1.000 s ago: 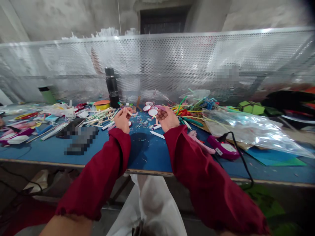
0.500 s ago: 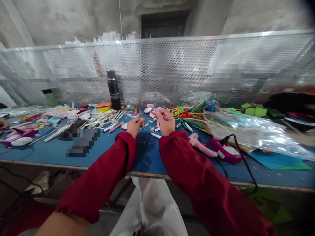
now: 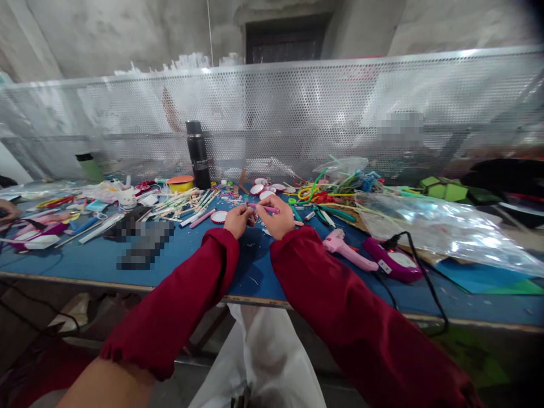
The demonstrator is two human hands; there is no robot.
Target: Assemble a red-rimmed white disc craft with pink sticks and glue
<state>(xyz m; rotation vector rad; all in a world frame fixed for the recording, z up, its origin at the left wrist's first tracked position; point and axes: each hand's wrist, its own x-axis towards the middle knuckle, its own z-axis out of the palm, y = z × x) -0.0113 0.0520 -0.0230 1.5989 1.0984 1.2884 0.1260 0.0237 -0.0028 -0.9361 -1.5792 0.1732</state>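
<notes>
My right hand (image 3: 278,218) is closed around a pink-purple marker-like stick (image 3: 271,209), which points left toward my other hand. My left hand (image 3: 238,220) is pinched at the stick's left end; whatever small thing lies between its fingertips I cannot make out. Both hands hover close together above the blue tabletop (image 3: 250,277). Just left of them lies a round white lid with a red rim (image 3: 219,217), and more such lids (image 3: 257,189) sit behind. Thin sticks and marker pens (image 3: 191,204) are heaped to the left.
A black bottle (image 3: 198,156) stands at the back before a perforated metal screen (image 3: 276,113). On the right are a pink glue gun (image 3: 351,252), a purple corded device (image 3: 393,262), pliers (image 3: 338,212) and a clear plastic sheet (image 3: 437,226). Another person's hand (image 3: 7,211) shows at far left.
My right hand has moved left and slightly down with the pink-purple stick, bringing its tip to my left hand's fingers. My left hand has shifted slightly right.
</notes>
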